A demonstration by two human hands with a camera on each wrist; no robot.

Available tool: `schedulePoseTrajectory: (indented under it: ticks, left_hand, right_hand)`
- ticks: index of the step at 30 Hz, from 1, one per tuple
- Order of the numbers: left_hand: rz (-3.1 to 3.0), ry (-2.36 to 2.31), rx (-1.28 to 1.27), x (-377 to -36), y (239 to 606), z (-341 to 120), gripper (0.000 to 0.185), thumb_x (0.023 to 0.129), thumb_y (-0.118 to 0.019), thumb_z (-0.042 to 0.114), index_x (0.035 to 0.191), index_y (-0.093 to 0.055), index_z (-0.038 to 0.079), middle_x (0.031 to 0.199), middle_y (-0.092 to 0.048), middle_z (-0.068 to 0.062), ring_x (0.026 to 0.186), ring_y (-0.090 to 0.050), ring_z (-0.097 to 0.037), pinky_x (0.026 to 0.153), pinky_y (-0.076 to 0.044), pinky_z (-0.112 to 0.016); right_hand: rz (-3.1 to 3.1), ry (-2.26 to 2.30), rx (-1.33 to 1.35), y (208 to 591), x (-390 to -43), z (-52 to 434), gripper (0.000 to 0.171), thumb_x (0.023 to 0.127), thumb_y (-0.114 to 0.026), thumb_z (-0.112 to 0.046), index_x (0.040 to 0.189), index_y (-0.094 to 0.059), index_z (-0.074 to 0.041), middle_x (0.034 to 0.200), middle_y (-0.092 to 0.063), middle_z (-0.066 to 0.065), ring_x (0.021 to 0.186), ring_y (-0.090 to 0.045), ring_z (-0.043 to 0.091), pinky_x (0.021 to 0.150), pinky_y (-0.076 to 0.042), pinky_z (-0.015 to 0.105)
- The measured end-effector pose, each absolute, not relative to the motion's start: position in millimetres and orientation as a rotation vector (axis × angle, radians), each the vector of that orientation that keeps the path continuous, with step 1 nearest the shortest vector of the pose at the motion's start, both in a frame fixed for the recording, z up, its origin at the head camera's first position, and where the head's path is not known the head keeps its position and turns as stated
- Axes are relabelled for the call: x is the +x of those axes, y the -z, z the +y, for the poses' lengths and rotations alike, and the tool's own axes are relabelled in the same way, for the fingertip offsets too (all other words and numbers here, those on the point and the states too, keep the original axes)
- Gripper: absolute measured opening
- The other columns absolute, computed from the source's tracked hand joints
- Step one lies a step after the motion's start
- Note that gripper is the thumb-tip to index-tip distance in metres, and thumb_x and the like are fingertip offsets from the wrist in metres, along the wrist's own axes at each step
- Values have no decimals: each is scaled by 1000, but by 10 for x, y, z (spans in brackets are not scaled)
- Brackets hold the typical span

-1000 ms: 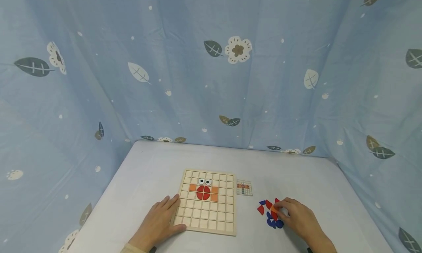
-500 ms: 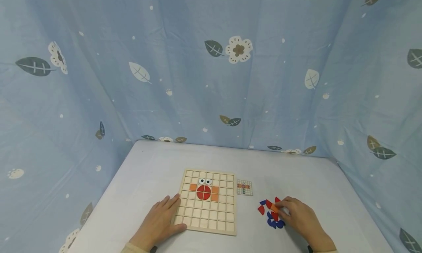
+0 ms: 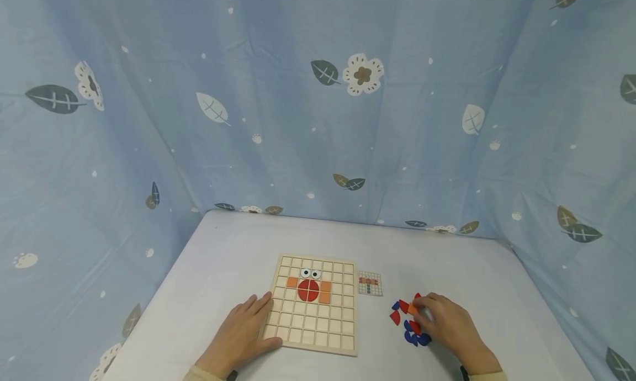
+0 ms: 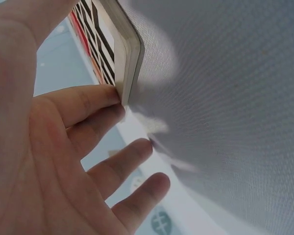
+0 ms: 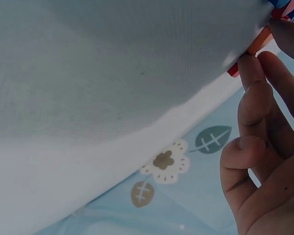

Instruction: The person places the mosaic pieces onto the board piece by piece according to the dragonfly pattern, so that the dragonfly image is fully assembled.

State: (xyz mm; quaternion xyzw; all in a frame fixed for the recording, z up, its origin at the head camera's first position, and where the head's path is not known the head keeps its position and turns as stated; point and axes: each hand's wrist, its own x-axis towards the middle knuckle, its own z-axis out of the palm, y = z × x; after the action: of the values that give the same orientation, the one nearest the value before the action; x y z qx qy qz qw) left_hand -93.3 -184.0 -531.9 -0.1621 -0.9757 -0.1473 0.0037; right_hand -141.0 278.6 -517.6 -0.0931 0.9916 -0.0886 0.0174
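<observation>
Head view. Wooden grid board [image 3: 314, 315] lying flat on white table [image 3: 233, 248], near front edge. On board: two round eye pieces [image 3: 310, 273] in upper rows; below them red circle [image 3: 308, 290] built of four quarters, orange squares [image 3: 291, 282] flanking it left and right. Left hand [image 3: 240, 337] resting flat at board's lower left corner, fingers straight and spread, tips on the board's edge, thumb along its front edge; nothing gripped. Small pattern card [image 3: 370, 283] just beside board's right edge. Loose pile of red and blue pieces [image 3: 408, 324] to the right of the card, well apart from the board. Right hand [image 3: 447, 326] over that pile, fingers curled, tips pinching orange piece [image 3: 412, 309] at the pile's upper part. Blue curtain [image 3: 318, 105] with leaf and flower print behind and to both sides.

Left wrist view. Left hand [image 4: 54, 161] with fingers straight and apart; index fingertip touching rounded corner of board [image 4: 130, 54]; table cloth [image 4: 235, 107] filling the right side.

Right wrist view. Right hand [image 5: 264, 161], fingers bent, fingertips clamped on orange piece [image 5: 259, 41] at table edge [image 5: 137, 132]; red and blue pieces [image 5: 284, 7] at top corner, partly cut off.
</observation>
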Motion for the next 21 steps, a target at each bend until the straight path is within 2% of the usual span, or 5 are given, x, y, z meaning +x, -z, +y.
schedulePoseTrajectory:
  ticks: [4, 21]
  left_hand:
    - [-3059, 464, -502, -930, 5324, -1840, 92, 80, -75, 63, 144, -54, -1, 152, -50, -14, 137, -46, -43, 108, -41, -60]
    - [-3060, 449, -496, -919, 5308, -1839, 92, 80, -75, 64, 144, -55, 0, 152, -50, -12, 137, -46, -43, 108, -41, -59]
  right_hand:
    - [3074, 278, -302, 5180, -1426, 2793, 31, 78, -88, -33, 104, -77, -19, 95, -68, -2, 87, -65, 19, 83, -60, 51]
    - [3083, 323, -257, 5112, -1439, 2799, 30, 76, -89, -31, 102, -78, -19, 90, -65, -5, 82, -60, 15, 81, -61, 49]
